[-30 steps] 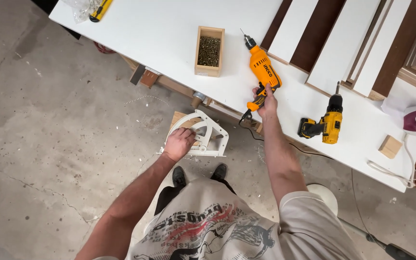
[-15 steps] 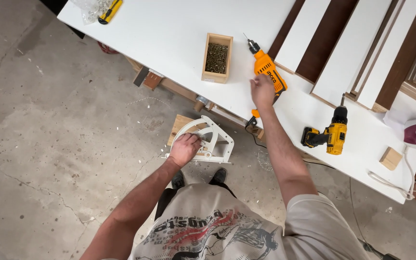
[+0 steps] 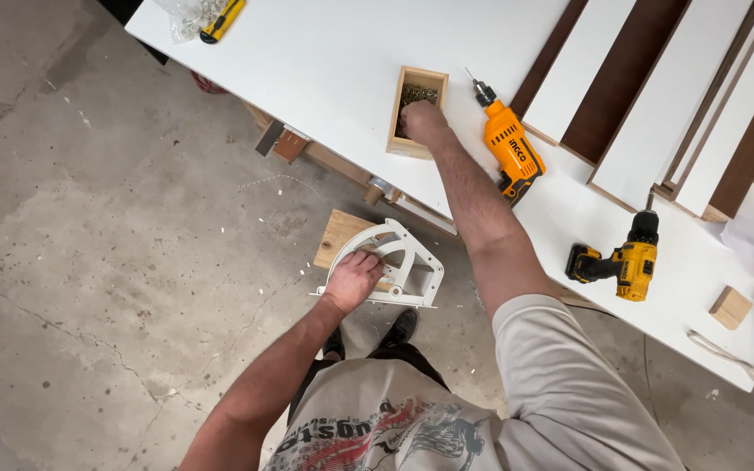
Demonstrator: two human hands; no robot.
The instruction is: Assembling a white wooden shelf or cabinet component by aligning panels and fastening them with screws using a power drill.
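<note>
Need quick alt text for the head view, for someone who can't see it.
The right hand reaches into a small wooden box of screws on a white worktable, while the left hand grips a white curved frame below the table edge, beside an orange drill.

Smooth matt white tabletop (image 3: 333, 70). Raw pale wood box (image 3: 415, 112) near front edge, brassy metal screws (image 3: 418, 93) inside. Glossy orange plastic drill (image 3: 510, 148). White-painted bracket (image 3: 394, 262). Rough, cracked concrete floor (image 3: 89, 244).

Orange corded drill (image 3: 510, 150) and yellow cordless drill (image 3: 621, 263) lie on white table (image 3: 325, 61). Small wood block (image 3: 730, 307) near edge. Cracked concrete floor (image 3: 89, 262) below.
</note>
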